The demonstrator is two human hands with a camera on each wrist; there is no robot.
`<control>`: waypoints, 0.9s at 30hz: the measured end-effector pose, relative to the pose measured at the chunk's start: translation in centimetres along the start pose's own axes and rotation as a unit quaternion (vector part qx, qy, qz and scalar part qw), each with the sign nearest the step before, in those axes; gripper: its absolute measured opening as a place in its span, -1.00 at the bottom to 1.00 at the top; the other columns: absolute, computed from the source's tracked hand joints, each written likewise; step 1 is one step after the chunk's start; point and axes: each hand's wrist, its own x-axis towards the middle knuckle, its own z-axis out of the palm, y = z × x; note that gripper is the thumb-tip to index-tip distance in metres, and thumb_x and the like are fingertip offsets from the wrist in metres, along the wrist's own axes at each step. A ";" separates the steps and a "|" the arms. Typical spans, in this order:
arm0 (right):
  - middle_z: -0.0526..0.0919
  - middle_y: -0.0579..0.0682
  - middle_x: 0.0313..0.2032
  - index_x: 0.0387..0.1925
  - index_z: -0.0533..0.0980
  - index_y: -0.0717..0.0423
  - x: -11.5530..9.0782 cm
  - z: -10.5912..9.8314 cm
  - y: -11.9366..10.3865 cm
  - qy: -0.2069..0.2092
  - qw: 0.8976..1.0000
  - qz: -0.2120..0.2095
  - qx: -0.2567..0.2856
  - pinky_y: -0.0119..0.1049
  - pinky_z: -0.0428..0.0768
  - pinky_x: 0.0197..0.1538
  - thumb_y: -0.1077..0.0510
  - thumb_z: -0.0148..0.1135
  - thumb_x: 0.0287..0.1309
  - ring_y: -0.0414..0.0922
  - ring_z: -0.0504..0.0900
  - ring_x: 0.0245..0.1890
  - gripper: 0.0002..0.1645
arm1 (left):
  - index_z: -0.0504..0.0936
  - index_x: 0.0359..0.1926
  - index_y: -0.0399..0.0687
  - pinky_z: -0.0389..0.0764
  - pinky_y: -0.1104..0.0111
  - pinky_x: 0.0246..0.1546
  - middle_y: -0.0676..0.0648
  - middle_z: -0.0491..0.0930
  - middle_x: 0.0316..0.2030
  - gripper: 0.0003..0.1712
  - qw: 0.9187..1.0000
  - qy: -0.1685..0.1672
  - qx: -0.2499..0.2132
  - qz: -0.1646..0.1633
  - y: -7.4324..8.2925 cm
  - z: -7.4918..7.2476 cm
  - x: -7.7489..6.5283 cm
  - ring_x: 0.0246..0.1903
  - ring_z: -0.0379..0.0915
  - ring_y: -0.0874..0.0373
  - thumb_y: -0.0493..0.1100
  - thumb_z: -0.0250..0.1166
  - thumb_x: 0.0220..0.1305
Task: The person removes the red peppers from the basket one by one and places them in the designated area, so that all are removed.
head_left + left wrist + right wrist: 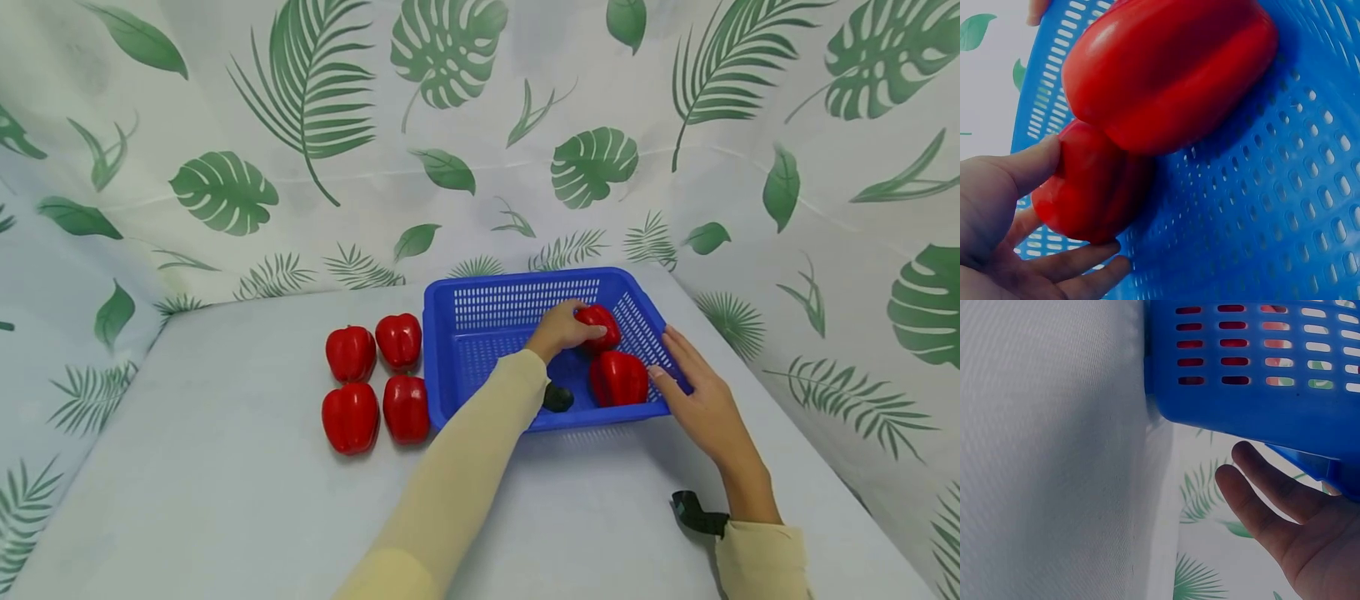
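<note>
My left hand (566, 327) reaches into a blue plastic basket (437, 350) and holds a red bell pepper (604, 330) at the basket's right end. In the left wrist view, the thumb lies on one side of this pepper (1094, 187) and the fingers go around and under it. A second red bell pepper (619, 379) lies against it, nearer the front. My right hand (701, 400) holds the basket's right rim near the front corner, thumb over the edge. Its other fingers (1260, 509) stretch out along the outside, below the rim.
Several red bell peppers (350, 418) stand in two rows on the white table (225, 467), just left of the basket. Leaf-patterned cloth (510, 108) hangs behind and at the sides. A black wrist device (697, 512) sticks out beside the right sleeve.
</note>
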 end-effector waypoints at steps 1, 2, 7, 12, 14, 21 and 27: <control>0.07 0.22 0.67 0.71 0.07 0.09 0.0 0.0 0.0 0.000 1.000 0.000 0.001 0.62 0.27 0.27 -0.12 0.06 0.61 0.42 0.08 0.59 -0.15 | 0.56 0.42 -0.16 0.60 0.20 0.25 -0.16 0.63 0.25 -0.38 1.000 0.004 -0.003 0.000 0.0 -0.1 0.0 0.20 0.55 -0.03 -0.10 0.46 0.42; 0.06 0.22 0.67 0.71 0.07 0.09 0.1 0.0 -0.1 -0.001 1.000 0.000 0.003 0.62 0.27 0.27 -0.12 0.06 0.61 0.42 0.07 0.59 -0.15 | 0.57 0.40 -0.17 0.60 0.20 0.25 -0.16 0.63 0.24 -0.40 1.000 0.007 -0.006 -0.001 0.0 -0.1 0.0 0.19 0.55 -0.03 -0.12 0.46 0.42; 0.06 0.22 0.67 0.71 0.07 0.10 0.1 0.1 -0.1 -0.002 1.000 -0.001 0.003 0.61 0.26 0.29 -0.11 0.06 0.62 0.42 0.07 0.59 -0.15 | 0.61 0.36 -0.17 0.64 0.18 0.21 -0.16 0.64 0.22 -0.42 1.000 0.009 -0.019 -0.002 0.0 -0.4 -0.1 0.17 0.55 -0.03 -0.16 0.49 0.37; 0.06 0.23 0.67 0.70 0.06 0.12 0.0 0.0 0.0 0.000 1.000 -0.002 0.000 0.61 0.24 0.30 -0.10 0.05 0.63 0.41 0.05 0.60 -0.16 | 0.61 0.38 -0.09 0.67 0.05 0.17 -0.17 0.61 0.25 -0.40 0.999 -0.003 -0.033 -0.023 -0.2 -0.8 0.0 0.18 0.55 -0.07 -0.17 0.49 0.35; 0.06 0.23 0.67 0.70 0.07 0.11 0.0 0.1 0.0 0.000 1.000 -0.003 0.001 0.61 0.23 0.31 -0.11 0.05 0.63 0.41 0.05 0.60 -0.16 | 0.62 0.38 -0.01 0.68 0.01 0.13 -0.15 0.61 0.25 -0.40 0.999 -0.007 -0.029 -0.037 -0.2 -1.1 0.1 0.15 0.55 -0.08 -0.15 0.50 0.34; 0.06 0.22 0.67 0.71 0.06 0.10 0.0 0.1 0.1 0.001 1.000 -0.002 -0.003 0.62 0.20 0.33 -0.11 0.04 0.64 0.40 0.03 0.61 -0.17 | 0.64 0.36 0.08 0.71 -0.03 0.06 -0.14 0.58 0.23 -0.39 0.999 -0.019 -0.034 -0.023 -0.6 -2.8 0.1 0.02 0.54 -0.07 -0.11 0.54 0.30; 0.07 0.23 0.66 0.71 0.07 0.11 0.1 0.1 0.2 0.005 1.000 -0.007 -0.003 0.62 0.18 0.33 -0.09 0.04 0.63 0.41 0.03 0.60 -0.17 | 0.60 0.40 0.04 0.74 0.05 0.07 -0.16 0.55 0.29 -0.35 0.997 -0.036 -0.066 0.014 -0.8 -5.0 -0.2 0.13 0.55 -0.10 -0.15 0.52 0.30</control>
